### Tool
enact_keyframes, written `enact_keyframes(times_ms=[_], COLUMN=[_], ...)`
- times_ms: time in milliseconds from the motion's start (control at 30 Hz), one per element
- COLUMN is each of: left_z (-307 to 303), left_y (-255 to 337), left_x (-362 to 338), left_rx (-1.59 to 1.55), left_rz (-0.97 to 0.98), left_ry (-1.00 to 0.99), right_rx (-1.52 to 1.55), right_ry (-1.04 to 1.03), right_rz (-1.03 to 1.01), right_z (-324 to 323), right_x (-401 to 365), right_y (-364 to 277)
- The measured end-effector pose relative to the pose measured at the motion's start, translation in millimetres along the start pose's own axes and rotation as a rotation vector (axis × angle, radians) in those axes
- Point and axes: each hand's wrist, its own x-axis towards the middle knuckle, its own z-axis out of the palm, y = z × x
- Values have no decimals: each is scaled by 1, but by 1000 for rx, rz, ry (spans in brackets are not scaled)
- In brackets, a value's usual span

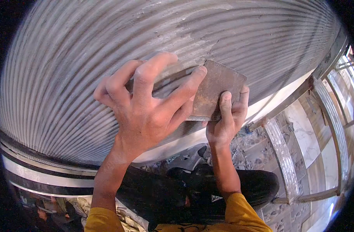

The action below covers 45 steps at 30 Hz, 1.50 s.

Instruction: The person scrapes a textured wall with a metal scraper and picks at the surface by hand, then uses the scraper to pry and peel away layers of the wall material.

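Observation:
My right hand (229, 120) grips a flat, brown, stained metal scraper plate (219, 89). Its thumb lies on the plate's near face, with the fingers behind and along the right edge. My left hand (142, 110) is to the left, fingers bent and apart, curled over a narrow grey-brown flat blade (171, 82) seen almost edge-on. The left index fingertip meets the plate's upper left edge; the left thumb is partly hidden. Both hands look dusty. Right behind them curves a grey ribbed surface (88, 77), with smoother, uneven patches of coating (184, 40) above the plate.
Metal frame rails (283, 158) stand at the right, above a tiled floor (304, 127). Rubble and chips (258, 147) litter the floor below. My dark-clad legs (153, 189) are folded beneath my arms. A black-and-white banded ledge (49, 174) runs along the lower left, near crumpled sheeting (128, 220).

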Motion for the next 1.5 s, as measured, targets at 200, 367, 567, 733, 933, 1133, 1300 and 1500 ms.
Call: enact_keyframes(times_ms=[200, 367, 567, 733, 933, 1133, 1300, 1500], left_z=[-6, -2, -4, -4, -4, 2, 5, 6], left_y=[3, 1, 8, 11, 14, 8, 5, 7], left_x=[2, 1, 5, 6, 6, -3, -4, -3], left_rx=[2, 20, 80, 77, -1, -8, -8, -1], left_rz=[-25, -16, -28, -33, -56, 8, -20, -34], left_ry=[-51, -33, -49, -52, -28, 24, 35, 36], right_rx=[72, -86, -50, -17, -16, -6, -2, -217], right_ry=[-72, 4, 15, -3, 4, 85, 14, 58], right_rz=[27, -79, -69, -160, -265, -256, -147, -251], right_z=[-2, 0, 3, -4, -16, -10, 0, -9], right_x=[2, -2, -2, -2, 1, -1, -3, -1], right_y=[-2, -3, -5, 1, 12, 11, 5, 4])
